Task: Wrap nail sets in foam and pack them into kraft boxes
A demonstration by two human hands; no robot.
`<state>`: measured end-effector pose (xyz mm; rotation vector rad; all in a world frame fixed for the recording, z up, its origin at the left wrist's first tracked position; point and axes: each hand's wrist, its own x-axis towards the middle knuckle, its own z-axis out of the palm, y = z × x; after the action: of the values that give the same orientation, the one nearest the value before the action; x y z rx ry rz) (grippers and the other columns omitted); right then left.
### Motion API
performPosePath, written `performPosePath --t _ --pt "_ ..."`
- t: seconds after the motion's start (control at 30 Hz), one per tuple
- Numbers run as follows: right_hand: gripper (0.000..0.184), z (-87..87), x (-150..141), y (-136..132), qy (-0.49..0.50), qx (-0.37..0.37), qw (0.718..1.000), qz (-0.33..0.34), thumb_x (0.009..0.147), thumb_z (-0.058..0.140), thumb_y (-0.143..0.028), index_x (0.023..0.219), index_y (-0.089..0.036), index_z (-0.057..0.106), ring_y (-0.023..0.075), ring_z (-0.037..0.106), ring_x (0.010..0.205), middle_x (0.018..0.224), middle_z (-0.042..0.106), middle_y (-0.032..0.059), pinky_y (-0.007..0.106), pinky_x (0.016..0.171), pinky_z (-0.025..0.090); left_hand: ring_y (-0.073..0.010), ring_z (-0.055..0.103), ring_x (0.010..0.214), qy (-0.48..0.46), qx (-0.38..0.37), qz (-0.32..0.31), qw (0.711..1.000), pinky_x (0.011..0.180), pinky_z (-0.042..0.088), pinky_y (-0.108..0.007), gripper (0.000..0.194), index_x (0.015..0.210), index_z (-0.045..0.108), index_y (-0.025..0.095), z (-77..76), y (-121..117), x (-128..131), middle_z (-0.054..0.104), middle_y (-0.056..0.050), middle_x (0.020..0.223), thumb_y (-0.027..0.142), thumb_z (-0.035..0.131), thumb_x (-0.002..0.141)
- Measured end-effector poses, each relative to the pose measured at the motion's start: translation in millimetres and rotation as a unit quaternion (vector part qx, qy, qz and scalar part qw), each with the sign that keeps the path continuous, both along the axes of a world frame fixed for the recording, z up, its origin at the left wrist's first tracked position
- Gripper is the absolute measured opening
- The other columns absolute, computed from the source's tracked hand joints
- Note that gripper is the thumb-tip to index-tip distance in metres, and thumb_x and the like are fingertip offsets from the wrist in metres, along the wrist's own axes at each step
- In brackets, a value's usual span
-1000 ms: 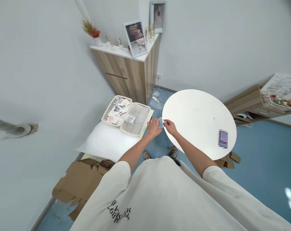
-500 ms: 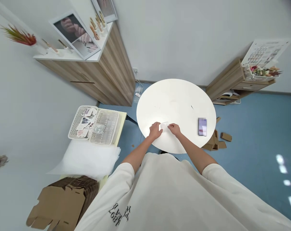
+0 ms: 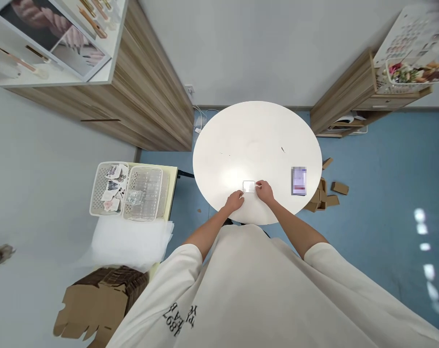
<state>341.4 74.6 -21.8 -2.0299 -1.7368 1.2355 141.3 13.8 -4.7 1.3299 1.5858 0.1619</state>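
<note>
Both hands at a small clear plastic case on the round white table
The left hand curls, fingertips touching the case's corner; the right hand pinches its edge, fingers together; case flat near the table's rim
</note>
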Motion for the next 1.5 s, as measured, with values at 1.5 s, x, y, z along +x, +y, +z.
performPosePath --t 1.5 --pt "0.034 50.0 -30.6 12.4 -0.071 -0.017 0.989 0.127 0.104 0.039 -0.028 0.111 -0.024 0.072 0.0217 0.064 0.101 0.111 0.072 0.0073 0.028 0.082 0.045 -0.0202 0.064 0.107 -0.008 0.056 0.124 0.991 0.097 0.048 -0.030 0.029 0.118 0.069 0.017 12.8 61.8 -4.0 0.068 -0.011 0.120 0.030 0.058 0.095"
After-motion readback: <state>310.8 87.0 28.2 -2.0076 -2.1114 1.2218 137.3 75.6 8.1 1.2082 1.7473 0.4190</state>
